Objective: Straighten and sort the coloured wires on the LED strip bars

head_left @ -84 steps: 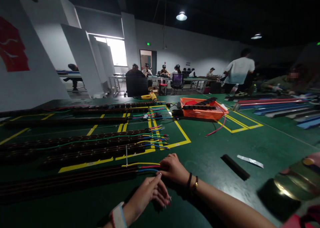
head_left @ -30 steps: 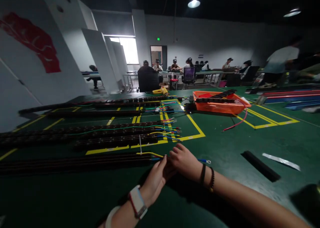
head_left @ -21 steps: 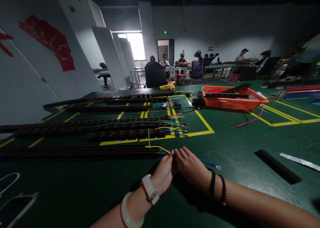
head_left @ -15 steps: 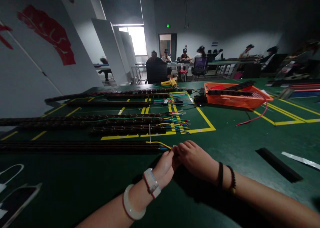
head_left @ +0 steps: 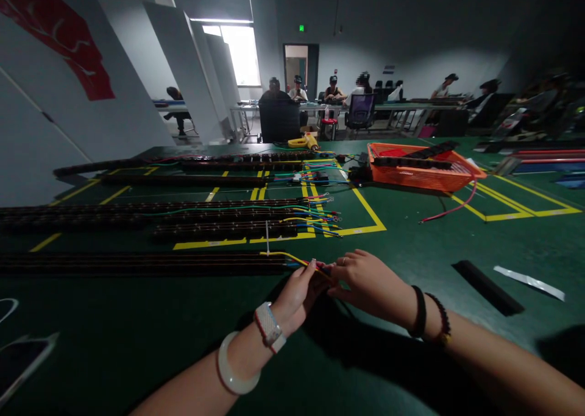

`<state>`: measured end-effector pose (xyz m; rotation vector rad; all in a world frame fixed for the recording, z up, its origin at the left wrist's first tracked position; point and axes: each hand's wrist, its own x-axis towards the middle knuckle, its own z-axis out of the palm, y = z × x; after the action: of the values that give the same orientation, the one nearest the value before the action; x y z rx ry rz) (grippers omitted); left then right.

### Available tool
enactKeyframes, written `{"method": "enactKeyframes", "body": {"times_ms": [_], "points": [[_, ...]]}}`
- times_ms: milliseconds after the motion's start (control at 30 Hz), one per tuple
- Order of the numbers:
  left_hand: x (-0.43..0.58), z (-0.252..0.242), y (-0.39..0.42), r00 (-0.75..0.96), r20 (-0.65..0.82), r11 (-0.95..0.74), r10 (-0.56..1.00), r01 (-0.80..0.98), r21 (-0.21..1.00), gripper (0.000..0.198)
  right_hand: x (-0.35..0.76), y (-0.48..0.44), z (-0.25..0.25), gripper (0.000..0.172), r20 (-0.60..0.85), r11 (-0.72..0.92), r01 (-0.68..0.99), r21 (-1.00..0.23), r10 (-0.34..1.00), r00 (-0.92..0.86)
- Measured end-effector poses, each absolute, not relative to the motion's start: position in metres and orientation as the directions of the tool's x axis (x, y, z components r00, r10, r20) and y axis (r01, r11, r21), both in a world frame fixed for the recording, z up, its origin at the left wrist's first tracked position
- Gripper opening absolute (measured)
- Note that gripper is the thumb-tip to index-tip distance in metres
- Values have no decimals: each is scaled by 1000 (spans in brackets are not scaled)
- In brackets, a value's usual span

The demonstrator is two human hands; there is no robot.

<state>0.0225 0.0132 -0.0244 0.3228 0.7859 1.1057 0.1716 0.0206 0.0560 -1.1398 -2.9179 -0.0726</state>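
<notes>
My left hand (head_left: 297, 295), with a watch and a pale bangle at the wrist, is closed on several thin wires (head_left: 299, 259), yellow, red and blue among them. They come out of the right end of a long dark harness (head_left: 146, 264) lying on the green table. Just to the right, my right hand (head_left: 363, 282) pinches the same wires near their ends; its fingertips partly hide them. A white cable tie (head_left: 267, 238) stands up from the harness. Behind it lie more dark harnesses (head_left: 219, 215) with coloured wire ends and ring terminals.
An orange basket (head_left: 420, 178) holds dark strips, with a red wire hanging out. A yellow heat gun (head_left: 304, 142) lies at the table's far edge. A black strip (head_left: 487, 287) and a silvery strip (head_left: 530, 282) lie at the right. Several people sit at tables farther back.
My right hand has shifted slightly right, away from my left hand, and more of the wires shows between them. The whole view has tilted down and shifted a little.
</notes>
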Motion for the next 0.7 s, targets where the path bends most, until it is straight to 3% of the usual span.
{"method": "enactKeyframes", "body": {"times_ms": [467, 567, 700], "points": [[23, -29, 14, 256, -349, 427, 902, -658, 620, 19, 162, 22, 27, 15, 5, 644, 762, 68, 764, -646], [24, -26, 13, 239, -331, 403, 913, -661, 633, 19, 164, 29, 28, 12, -49, 645, 764, -22, 762, -646], [26, -18, 11, 172, -350, 374, 921, -646, 666, 14, 175, 44, 36, 10, -91, 585, 774, -244, 781, -618]]}}
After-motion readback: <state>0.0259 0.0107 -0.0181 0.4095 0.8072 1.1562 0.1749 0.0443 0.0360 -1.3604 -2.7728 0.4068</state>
